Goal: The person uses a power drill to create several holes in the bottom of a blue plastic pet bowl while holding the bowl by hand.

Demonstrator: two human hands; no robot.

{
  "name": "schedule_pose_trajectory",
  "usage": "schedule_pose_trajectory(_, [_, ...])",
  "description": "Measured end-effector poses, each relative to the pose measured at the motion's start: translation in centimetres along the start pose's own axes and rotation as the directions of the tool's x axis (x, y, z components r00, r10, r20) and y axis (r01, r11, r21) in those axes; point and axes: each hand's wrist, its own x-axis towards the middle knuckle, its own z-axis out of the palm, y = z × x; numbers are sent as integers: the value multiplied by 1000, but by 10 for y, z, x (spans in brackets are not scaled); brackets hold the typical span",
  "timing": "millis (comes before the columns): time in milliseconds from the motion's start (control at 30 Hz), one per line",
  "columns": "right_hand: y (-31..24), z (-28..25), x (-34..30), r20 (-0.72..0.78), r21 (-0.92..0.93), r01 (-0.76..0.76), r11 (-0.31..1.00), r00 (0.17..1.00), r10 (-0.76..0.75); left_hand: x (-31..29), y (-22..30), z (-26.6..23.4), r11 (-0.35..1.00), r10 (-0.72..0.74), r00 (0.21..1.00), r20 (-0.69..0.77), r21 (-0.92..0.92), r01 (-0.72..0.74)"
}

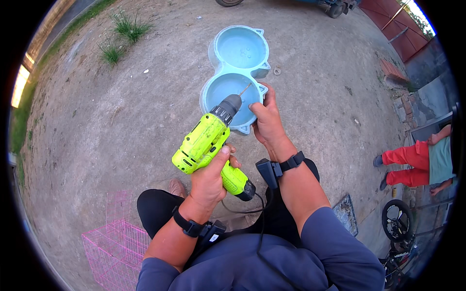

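A bright yellow-green cordless drill (204, 141) lies in the grip of my left hand (212, 173), its fingers wrapped round the handle. The black chuck holds a thin drill bit (245, 89), which points away from me over the nearer bowl; whether its tip touches the plastic I cannot tell. My right hand (268, 119) grips the right rim of a light blue double pet bowl (230, 68), thumb inside and fingers outside. Both round bowls have small ear-shaped points along their right side. The double bowl is held up in front of me, its two hollows facing me.
A pink wire cage (116, 250) stands at lower left. At right are a person in red trousers (410, 164) and a bicycle wheel (397, 220). Grass tufts (128, 28) grow at upper left. A blue vehicle (335, 7) stands at the far edge of the dirt ground.
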Motion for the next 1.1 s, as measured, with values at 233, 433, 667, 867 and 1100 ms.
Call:
schedule_pose_trajectory(233, [2, -3, 1, 9, -44, -3, 999, 1000, 4, 0, -1, 1, 1000, 4, 1000, 0, -4, -4])
schedule_pose_trajectory(433, [2, -3, 1, 8, -53, -1, 999, 1000, 2, 1, -2, 1, 1000, 11, 1000, -5, -11, -11])
schedule_pose_trajectory(667, [1, -3, 1, 9, -52, 0, 999, 1000, 0, 1, -2, 1, 1000, 7, 1000, -16, -17, -7])
schedule_pose_trajectory(867, [2, -4, 2, 9, -50, 2, 999, 1000, -2, 1, -2, 2, 1000, 6, 1000, -12, -27, -6])
schedule_pose_trajectory(1100, [3, -4, 3, 13, -33, -5, 999, 1000, 6, 2, -3, 2, 1000, 17, 1000, -10, -12, -17])
